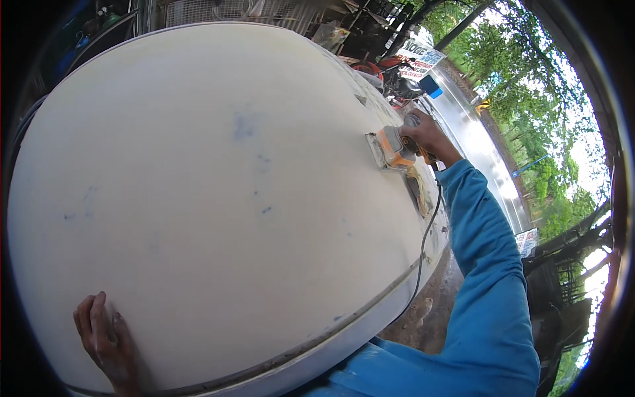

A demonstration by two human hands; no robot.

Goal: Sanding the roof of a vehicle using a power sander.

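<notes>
A wide, curved, pale cream vehicle roof (198, 264) fills most of the view, with faint bluish-dark spots on its surface. My right hand (428, 135) is wrapped round an orange and grey electric sander (395, 151) at the roof's right side. The sander's flat pad is at the roof surface; whether it presses fully flat I cannot tell. From it a dark power cord (422, 255) hangs down past the roof's edge. At the lower left, my left hand (106, 341) rests on the roof, fingers slightly bent and apart, holding nothing.
A dark trim groove (291, 357) runs along the roof's near edge. Beyond the right side are a red motorcycle (374, 68), a lettered sign (420, 58), a wet road (476, 126) and trees. Metal mesh (198, 12) and clutter stand at the far side.
</notes>
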